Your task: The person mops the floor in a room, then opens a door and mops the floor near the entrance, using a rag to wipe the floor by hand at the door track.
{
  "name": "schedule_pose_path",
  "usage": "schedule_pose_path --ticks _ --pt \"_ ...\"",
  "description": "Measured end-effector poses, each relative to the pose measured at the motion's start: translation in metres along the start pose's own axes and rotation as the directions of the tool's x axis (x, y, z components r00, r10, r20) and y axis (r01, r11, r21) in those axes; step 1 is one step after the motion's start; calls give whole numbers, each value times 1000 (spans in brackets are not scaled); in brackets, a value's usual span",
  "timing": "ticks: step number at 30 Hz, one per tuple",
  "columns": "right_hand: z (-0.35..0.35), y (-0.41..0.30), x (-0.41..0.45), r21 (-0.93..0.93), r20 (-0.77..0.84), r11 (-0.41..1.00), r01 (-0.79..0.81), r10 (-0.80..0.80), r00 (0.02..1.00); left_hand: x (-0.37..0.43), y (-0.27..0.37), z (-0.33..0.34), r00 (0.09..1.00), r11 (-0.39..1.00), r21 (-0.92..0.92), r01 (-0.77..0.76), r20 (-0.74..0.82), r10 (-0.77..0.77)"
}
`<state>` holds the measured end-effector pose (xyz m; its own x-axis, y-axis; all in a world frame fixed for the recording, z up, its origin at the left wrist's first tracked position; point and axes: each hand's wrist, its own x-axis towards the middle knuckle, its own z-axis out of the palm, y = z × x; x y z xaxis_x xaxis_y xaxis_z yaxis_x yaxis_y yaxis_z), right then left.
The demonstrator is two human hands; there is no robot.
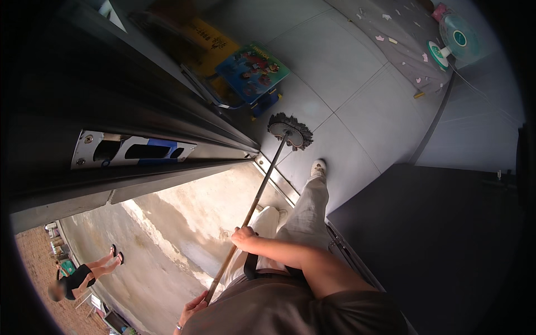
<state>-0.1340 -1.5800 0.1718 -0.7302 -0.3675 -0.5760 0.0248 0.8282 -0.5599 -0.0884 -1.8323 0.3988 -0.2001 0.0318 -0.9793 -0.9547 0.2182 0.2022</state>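
Note:
A long-handled mop (261,184) slants up and away from my body, through a doorway and onto grey floor tiles. Its oval head (289,130), fringed with dark grey strands, rests on the tiles inside. My right hand (245,238) is wrapped around the middle of the handle. Lower down, near the handle's end, my left hand (194,307) grips it too, partly hidden by my shirt. One of my shoes (318,168) is on the tiles past the metal threshold (278,180); my other leg is bent on the concrete side.
Left of the mop head stands a small folding table (253,73) with a cartoon-printed top. A dark door frame (176,138) with a metal strike plate flanks the handle; a dark door (427,234) stands right. Farther in, a fan (456,39) sits on a grey cloth. Outside stands another person (81,278).

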Motion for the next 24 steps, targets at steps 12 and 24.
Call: schedule_pose_path --ticks 12,24 --pt "76 -102 25 185 -148 947 264 -239 960 -22 -3 -141 991 944 312 -104 -51 126" --pt "28 118 25 264 -559 910 -321 416 718 111 91 86 967 927 375 -28 245 -70"
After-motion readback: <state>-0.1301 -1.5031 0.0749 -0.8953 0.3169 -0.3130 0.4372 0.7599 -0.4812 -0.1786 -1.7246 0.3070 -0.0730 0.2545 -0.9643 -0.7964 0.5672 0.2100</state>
